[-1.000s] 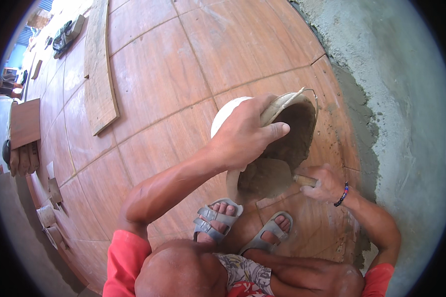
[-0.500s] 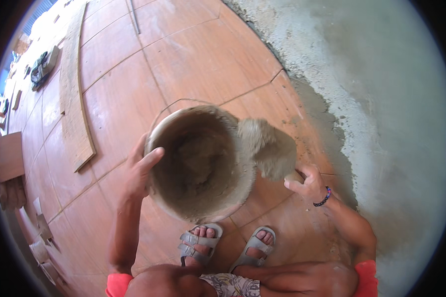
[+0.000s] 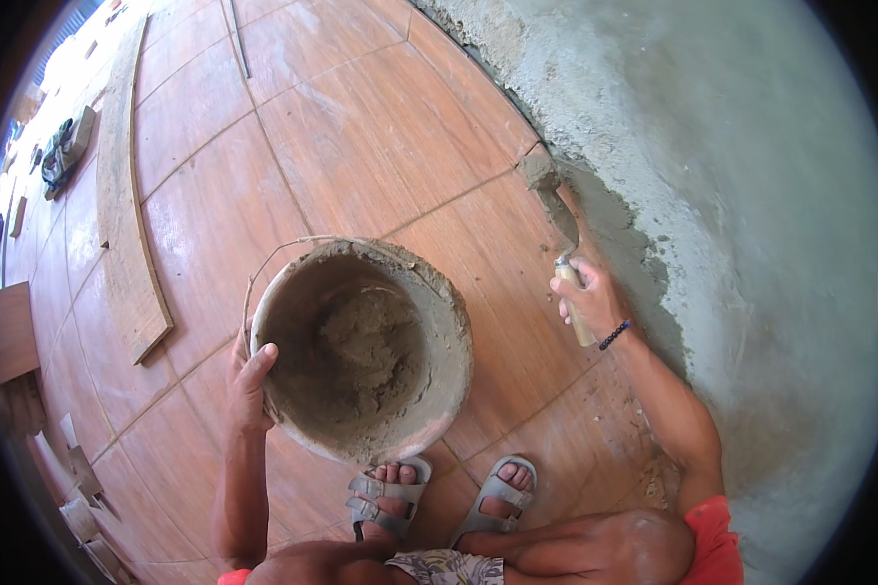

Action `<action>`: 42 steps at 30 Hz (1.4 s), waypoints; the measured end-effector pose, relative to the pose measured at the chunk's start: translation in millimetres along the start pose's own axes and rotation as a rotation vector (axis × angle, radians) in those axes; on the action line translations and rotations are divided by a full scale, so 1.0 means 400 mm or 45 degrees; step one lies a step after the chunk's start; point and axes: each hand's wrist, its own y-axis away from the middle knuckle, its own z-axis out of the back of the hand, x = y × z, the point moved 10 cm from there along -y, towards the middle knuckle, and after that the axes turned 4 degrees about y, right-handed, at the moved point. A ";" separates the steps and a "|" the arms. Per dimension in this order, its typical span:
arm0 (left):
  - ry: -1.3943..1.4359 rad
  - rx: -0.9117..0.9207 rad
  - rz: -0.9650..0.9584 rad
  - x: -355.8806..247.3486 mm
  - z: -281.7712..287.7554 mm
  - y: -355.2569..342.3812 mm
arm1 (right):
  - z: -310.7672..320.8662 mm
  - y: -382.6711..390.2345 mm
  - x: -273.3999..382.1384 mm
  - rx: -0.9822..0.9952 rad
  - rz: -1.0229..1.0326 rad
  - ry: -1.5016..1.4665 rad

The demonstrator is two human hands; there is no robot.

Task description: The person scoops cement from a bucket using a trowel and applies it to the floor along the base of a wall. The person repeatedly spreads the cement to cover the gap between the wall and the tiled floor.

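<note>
Currently left grip (image 3: 250, 380) holding bucket (image 3: 451, 336) by rim; right grip (image 3: 592, 300) wrapped around trowel (image 3: 562, 220), mortar (image 3: 539, 174) on blade.

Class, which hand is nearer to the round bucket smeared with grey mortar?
Left. The left hand grips the bucket at its left rim; the right hand, holding a wooden-handled metal trowel, is apart from it, to its right.

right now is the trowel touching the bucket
Apart. The head view shows a strip of tiled floor between the trowel, held in the right hand, and the right side of the bucket.
</note>
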 end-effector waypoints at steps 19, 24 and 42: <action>-0.032 0.006 0.008 -0.006 -0.014 -0.005 | 0.099 0.024 0.059 -0.066 -0.027 -0.233; -0.007 0.015 0.022 0.001 -0.002 -0.007 | 0.111 0.057 0.071 -0.109 -0.008 -0.237; 0.058 0.277 -0.123 -0.002 0.009 -0.020 | 0.101 0.139 0.080 -0.289 -0.002 -0.100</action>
